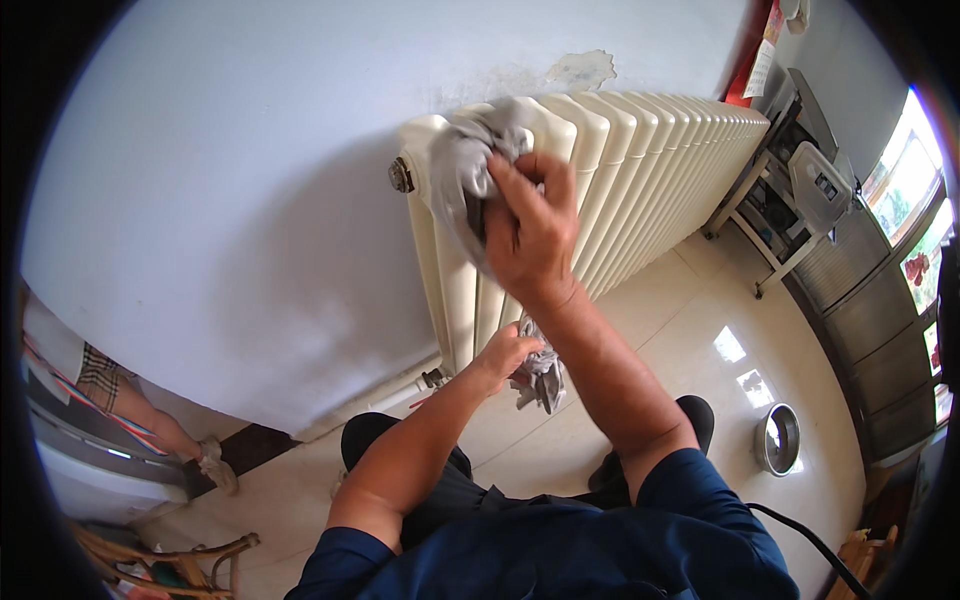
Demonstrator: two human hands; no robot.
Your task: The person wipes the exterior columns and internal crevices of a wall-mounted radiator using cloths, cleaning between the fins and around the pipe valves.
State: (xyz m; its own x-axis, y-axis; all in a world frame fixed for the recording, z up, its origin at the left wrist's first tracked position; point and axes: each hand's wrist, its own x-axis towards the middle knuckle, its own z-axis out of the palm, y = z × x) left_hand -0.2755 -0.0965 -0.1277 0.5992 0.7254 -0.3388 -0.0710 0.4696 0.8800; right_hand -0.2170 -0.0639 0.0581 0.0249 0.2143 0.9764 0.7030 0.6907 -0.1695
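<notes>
A cream column radiator (611,139) runs along the wall in front of me. My right hand (536,217) pinches a grey cloth (469,169) that drapes over the top of the end columns. Part of that cloth hangs down the front of the radiator, blurred at its upper edge. Lower down, my left hand (506,356) grips a crumpled greyish cloth bundle (541,375) in front of the columns. Whether the two cloths are one piece cannot be seen, as my right forearm and hand cover the space between. A metal end plug (400,175) sits at the radiator's upper left corner.
A metal bowl (778,440) stands on the tiled floor at right. Beyond the radiator is a wheeled stand (765,225) with a plastic lidded box (821,187). At left, another person's leg (150,420) shows in a doorway. A bamboo chair (187,562) is at lower left.
</notes>
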